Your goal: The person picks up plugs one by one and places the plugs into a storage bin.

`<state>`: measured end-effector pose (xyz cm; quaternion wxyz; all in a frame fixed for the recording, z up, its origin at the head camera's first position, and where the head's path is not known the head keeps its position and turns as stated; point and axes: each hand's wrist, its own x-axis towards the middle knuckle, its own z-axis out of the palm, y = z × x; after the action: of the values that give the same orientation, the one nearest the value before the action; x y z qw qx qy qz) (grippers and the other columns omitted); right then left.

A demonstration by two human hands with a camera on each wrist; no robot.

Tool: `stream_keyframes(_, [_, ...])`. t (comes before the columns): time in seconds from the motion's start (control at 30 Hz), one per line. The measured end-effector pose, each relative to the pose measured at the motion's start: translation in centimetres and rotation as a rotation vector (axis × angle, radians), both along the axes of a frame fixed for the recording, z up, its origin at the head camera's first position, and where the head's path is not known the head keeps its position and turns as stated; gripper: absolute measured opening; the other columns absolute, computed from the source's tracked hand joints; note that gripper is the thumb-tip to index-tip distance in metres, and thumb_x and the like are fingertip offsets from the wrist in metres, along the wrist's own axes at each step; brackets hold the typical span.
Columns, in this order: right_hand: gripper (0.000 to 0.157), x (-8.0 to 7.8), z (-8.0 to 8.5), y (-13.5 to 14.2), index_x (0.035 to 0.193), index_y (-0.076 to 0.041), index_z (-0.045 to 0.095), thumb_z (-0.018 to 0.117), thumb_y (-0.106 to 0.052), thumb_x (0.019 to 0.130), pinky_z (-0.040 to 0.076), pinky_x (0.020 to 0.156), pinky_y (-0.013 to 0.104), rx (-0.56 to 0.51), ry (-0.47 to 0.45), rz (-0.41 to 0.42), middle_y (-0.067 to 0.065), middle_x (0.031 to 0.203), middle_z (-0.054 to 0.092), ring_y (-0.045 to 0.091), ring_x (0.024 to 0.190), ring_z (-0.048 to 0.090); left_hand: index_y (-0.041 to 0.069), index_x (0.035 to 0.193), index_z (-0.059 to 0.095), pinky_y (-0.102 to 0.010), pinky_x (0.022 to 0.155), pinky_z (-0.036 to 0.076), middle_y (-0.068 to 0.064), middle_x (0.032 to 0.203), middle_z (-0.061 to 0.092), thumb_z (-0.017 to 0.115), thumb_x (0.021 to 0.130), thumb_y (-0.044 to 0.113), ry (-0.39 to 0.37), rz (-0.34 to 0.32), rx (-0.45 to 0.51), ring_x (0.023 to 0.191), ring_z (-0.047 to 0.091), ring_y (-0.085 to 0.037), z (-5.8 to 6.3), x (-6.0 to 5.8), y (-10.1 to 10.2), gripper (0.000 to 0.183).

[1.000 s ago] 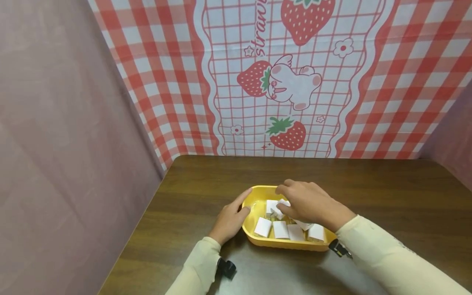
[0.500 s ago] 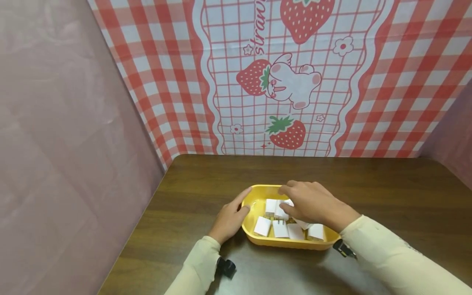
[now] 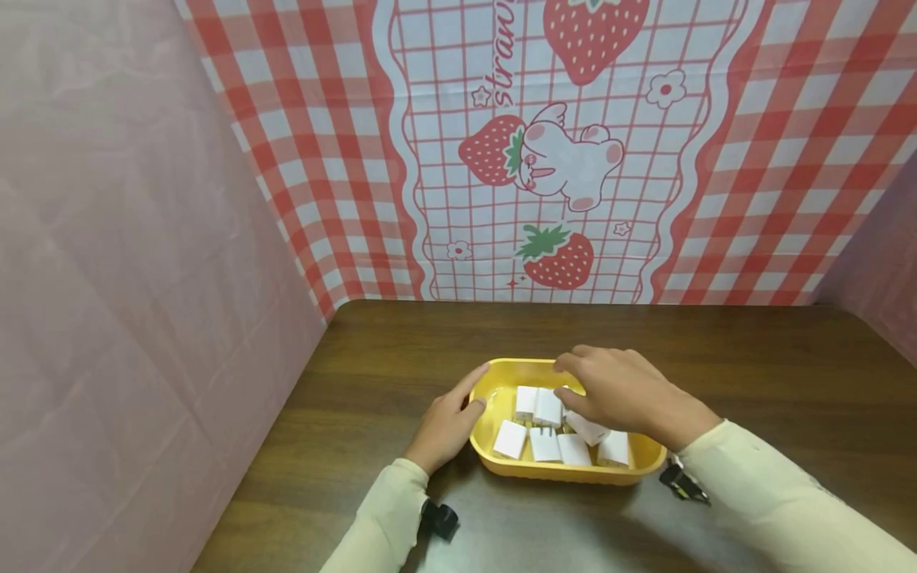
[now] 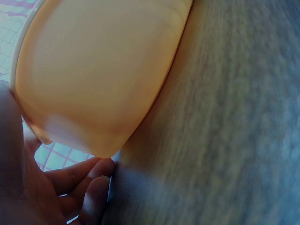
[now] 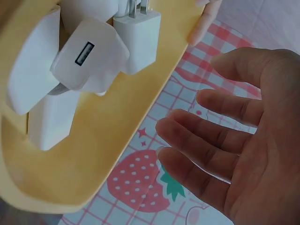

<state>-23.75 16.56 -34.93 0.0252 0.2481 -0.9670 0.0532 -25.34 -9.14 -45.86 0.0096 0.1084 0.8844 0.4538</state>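
White USB chargers [image 3: 510, 439], several of them, lie in a yellow oblong tray [image 3: 566, 476] in the head view. My left hand [image 3: 442, 426] grips the tray's left end, thumb at the rim; in the left wrist view its fingers [image 4: 96, 187] bend against the outside near the base. Over the tray's right part hovers my right hand [image 3: 623, 394], its palm and relaxed fingers [image 5: 187, 176] bare of any object in the right wrist view. One charger [image 5: 91, 56] there shows its USB port, and another [image 5: 138, 44] has two metal prongs sticking up. My right hand hides the tray's back right corner.
The tray stands on a brown wooden table [image 3: 387, 350]. Behind it hangs a red-and-white checked cloth [image 3: 344, 159] printed with strawberries, and a pinkish curtain [image 3: 143, 278] drapes along the left side.
The charger at my right fingertips has come to lie beside another at the tray's back. My right hand has let go and shifted right, while my left hand keeps its place.
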Motion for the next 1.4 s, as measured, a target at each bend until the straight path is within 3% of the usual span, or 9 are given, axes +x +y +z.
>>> stream_keyframes(0.3, [0.037, 1.1, 0.2, 1.3, 0.118, -0.013, 0.072, 0.071, -0.037, 0.090, 0.047, 0.056, 0.028, -0.007, 0.051, -0.008, 0.006, 0.107, 0.070, 0.015, 0.074, 0.061, 0.051, 0.149, 0.042, -0.051, 0.097, 0.043, 0.006, 0.144, 0.054, 0.049, 0.099, 0.035, -0.004, 0.001, -0.015, 0.120, 0.056, -0.019, -0.1, 0.0, 0.0, 0.053])
stream_keyframes(0.43, [0.039, 1.9, 0.4, 2.3, 0.119, -0.012, 0.072, 0.071, -0.038, 0.090, 0.051, 0.059, 0.034, -0.009, 0.071, -0.027, 0.006, 0.108, 0.069, 0.017, 0.078, 0.064, 0.048, 0.150, 0.042, -0.051, 0.096, 0.043, 0.005, 0.144, 0.054, 0.049, 0.099, 0.034, 0.004, -0.005, -0.012, 0.120, 0.056, -0.020, 0.0, -0.1, 0.0, 0.053])
stream_keyframes(0.63, [0.042, 3.0, 0.4, 4.0, 0.122, -0.013, 0.071, 0.073, -0.040, 0.089, 0.054, 0.067, 0.045, -0.034, 0.026, -0.128, 0.010, 0.115, 0.068, 0.024, 0.089, 0.066, 0.050, 0.149, 0.042, -0.051, 0.099, 0.043, 0.006, 0.145, 0.053, 0.049, 0.099, 0.034, -0.004, -0.006, -0.001, 0.123, 0.055, -0.020, 0.1, -0.2, 0.1, 0.053])
stream_keyframes(0.77, [0.043, 3.4, 0.2, 5.1, 0.121, -0.012, 0.071, 0.073, -0.041, 0.089, 0.053, 0.064, 0.044, -0.053, 0.013, -0.173, 0.010, 0.116, 0.068, 0.022, 0.086, 0.065, 0.050, 0.149, 0.042, -0.051, 0.099, 0.042, 0.006, 0.145, 0.053, 0.050, 0.099, 0.034, -0.006, -0.003, -0.005, 0.124, 0.055, -0.020, 0.1, -0.2, 0.1, 0.053])
stream_keyframes(0.97, [0.042, 3.9, -0.1, 6.6, 0.120, -0.013, 0.071, 0.073, -0.041, 0.088, 0.051, 0.062, 0.047, -0.051, 0.041, -0.178, 0.008, 0.111, 0.069, 0.021, 0.083, 0.064, 0.049, 0.149, 0.042, -0.051, 0.095, 0.044, 0.004, 0.145, 0.054, 0.049, 0.100, 0.035, -0.006, -0.002, -0.004, 0.120, 0.056, -0.020, -0.1, 0.0, 0.1, 0.052])
stream_keyframes(1.23, [0.041, 5.4, -1.4, 9.0, 0.118, -0.017, 0.071, 0.069, -0.047, 0.091, 0.050, 0.068, 0.056, -0.062, 0.051, -0.213, 0.006, 0.111, 0.070, 0.029, 0.094, 0.067, 0.051, 0.148, 0.043, -0.050, 0.096, 0.043, 0.005, 0.144, 0.055, 0.050, 0.100, 0.034, -0.015, 0.007, 0.011, 0.119, 0.056, -0.019, -0.1, 0.0, 0.0, 0.051])
stream_keyframes(1.4, [0.036, 6.1, -2.7, 10.5, 0.118, -0.014, 0.071, 0.072, -0.036, 0.090, 0.050, 0.070, 0.059, -0.083, 0.038, -0.230, 0.008, 0.113, 0.070, 0.033, 0.099, 0.067, 0.050, 0.148, 0.043, -0.050, 0.096, 0.043, 0.005, 0.144, 0.054, 0.050, 0.100, 0.034, -0.010, 0.004, 0.014, 0.120, 0.056, -0.019, -0.2, 0.0, 0.1, 0.051])
